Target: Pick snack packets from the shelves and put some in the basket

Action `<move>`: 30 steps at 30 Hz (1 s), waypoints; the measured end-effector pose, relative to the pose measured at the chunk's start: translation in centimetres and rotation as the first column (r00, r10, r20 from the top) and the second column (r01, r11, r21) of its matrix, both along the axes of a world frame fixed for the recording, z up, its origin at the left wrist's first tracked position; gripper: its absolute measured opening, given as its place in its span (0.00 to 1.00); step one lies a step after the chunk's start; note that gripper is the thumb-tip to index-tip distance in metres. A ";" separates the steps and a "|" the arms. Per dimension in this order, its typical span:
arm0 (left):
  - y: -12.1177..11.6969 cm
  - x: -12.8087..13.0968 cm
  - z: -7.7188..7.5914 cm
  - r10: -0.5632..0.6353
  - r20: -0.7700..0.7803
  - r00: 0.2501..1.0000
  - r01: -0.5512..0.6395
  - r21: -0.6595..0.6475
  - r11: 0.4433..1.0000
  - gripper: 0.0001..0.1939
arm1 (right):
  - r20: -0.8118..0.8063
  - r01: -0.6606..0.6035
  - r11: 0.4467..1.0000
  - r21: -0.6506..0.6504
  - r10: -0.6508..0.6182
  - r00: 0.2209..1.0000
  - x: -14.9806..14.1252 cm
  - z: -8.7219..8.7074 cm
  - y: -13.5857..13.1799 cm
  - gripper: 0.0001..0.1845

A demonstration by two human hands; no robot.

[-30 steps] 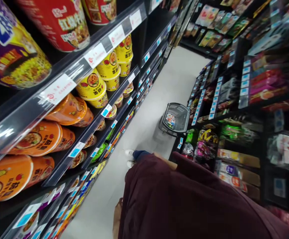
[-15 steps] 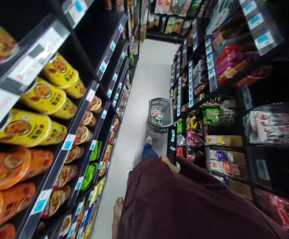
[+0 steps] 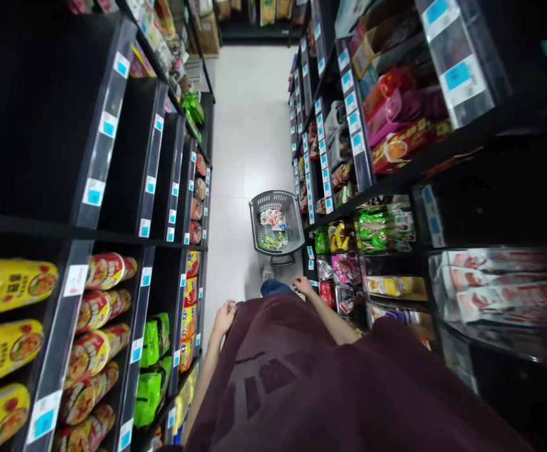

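My left hand [image 3: 225,316] hangs at my left side beside the hem of my dark red top, fingers loosely bent and nothing visible in them. On the other side, my right hand [image 3: 304,286] is held low with relaxed, slightly parted fingers, apparently empty. It is nearest to the lower right shelf and the basket's handle, apart from both. Ahead of my feet, a grey plastic shopping basket [image 3: 256,235] stands on the aisle floor near the right shelf. Inside it lie white-and-red packs [image 3: 273,218] and a green-and-white pack [image 3: 273,240].
Left shelves hold yellow noodle cups [image 3: 7,345], red noodle cups [image 3: 97,342] and green packs [image 3: 148,395]. On the right shelves are green bags [image 3: 381,226], pink packs [image 3: 346,269] and white-red packs [image 3: 499,289]. The pale floor [image 3: 249,119] runs to a far shelf.
The view has turned, so the aisle and basket sit further left in it. My left hand has come up and forward into fuller view; more of my right hand and forearm shows.
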State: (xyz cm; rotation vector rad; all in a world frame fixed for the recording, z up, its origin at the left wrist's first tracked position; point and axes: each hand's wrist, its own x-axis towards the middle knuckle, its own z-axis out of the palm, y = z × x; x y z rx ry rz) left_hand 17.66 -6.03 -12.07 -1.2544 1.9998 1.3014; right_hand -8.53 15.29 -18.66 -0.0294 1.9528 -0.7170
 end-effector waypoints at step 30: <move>-25.9 -28.6 -13.9 -0.797 0.295 0.527 0.680 0.417 0.603 0.27 | 0.058 0.586 0.794 0.161 -0.600 0.798 -10.1 -8.7 -20.4 0.23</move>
